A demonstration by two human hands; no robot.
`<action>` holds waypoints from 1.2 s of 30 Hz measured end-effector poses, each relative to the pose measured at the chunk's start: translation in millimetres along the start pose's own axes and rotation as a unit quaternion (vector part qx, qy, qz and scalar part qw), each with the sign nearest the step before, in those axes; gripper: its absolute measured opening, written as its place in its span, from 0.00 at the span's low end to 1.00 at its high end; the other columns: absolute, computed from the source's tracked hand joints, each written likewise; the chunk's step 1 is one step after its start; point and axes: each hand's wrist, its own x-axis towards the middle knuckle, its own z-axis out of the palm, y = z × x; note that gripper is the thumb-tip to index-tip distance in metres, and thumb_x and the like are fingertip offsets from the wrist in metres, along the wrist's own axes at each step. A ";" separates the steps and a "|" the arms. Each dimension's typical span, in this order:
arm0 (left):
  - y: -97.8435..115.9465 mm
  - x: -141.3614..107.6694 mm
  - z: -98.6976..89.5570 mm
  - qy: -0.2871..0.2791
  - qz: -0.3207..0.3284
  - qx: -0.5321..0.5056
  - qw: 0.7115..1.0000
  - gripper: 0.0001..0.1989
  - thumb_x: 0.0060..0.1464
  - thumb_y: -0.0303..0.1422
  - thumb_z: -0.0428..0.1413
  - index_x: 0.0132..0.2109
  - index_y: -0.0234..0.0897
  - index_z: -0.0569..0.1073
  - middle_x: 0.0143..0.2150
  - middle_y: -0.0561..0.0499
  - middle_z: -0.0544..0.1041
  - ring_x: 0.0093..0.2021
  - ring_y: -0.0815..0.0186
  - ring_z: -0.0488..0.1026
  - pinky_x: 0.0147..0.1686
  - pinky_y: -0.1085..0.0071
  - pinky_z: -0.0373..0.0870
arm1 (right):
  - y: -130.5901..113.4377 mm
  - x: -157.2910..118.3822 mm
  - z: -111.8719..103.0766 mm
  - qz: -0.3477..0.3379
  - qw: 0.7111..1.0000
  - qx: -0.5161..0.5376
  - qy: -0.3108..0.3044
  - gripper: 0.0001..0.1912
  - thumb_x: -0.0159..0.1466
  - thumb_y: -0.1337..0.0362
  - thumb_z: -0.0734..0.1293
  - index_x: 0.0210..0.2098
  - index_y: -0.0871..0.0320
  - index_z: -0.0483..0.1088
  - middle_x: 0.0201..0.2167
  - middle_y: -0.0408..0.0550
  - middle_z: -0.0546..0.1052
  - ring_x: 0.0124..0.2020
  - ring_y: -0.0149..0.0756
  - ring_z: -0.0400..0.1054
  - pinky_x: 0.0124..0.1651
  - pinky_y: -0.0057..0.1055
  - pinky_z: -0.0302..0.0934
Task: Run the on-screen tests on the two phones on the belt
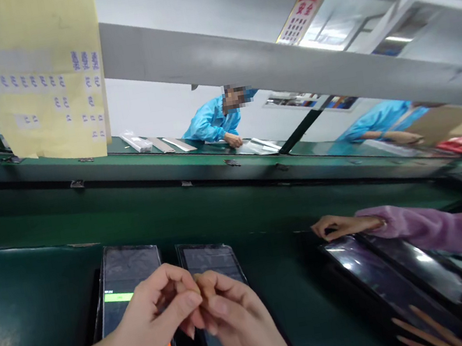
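My left hand (159, 309) and my right hand (244, 318) meet with fingertips pinched together. Whatever lies between the fingers, if anything, is too small or hidden to make out. Below my left hand is a tablet-like device (131, 263) with a lit screen showing a green bar and an orange patch, partly covered by that hand. Under my right hand lies a second tablet-like device (212, 259) with a dark screen. Both appear to have clear film on them.
At right, a co-worker's hand in a purple sleeve (436, 233) touches glossy dark panels (372, 273); blurred fingers (425, 329) show lower down. A yellow sheet (38, 105) hangs at upper left. Beyond the green ledge (168, 168), people in blue work at another bench.
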 end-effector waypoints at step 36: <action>5.4 9.5 -19.9 0.112 0.325 0.528 0.777 0.06 0.57 0.23 0.53 0.38 0.34 0.74 0.26 0.53 0.77 0.23 0.70 0.73 0.24 0.76 0.70 | 6.3 6.2 -9.0 -0.028 0.984 -0.163 0.065 0.08 0.61 0.56 0.71 0.35 0.52 0.79 0.23 0.43 0.71 0.24 0.29 0.62 0.29 0.27 0.59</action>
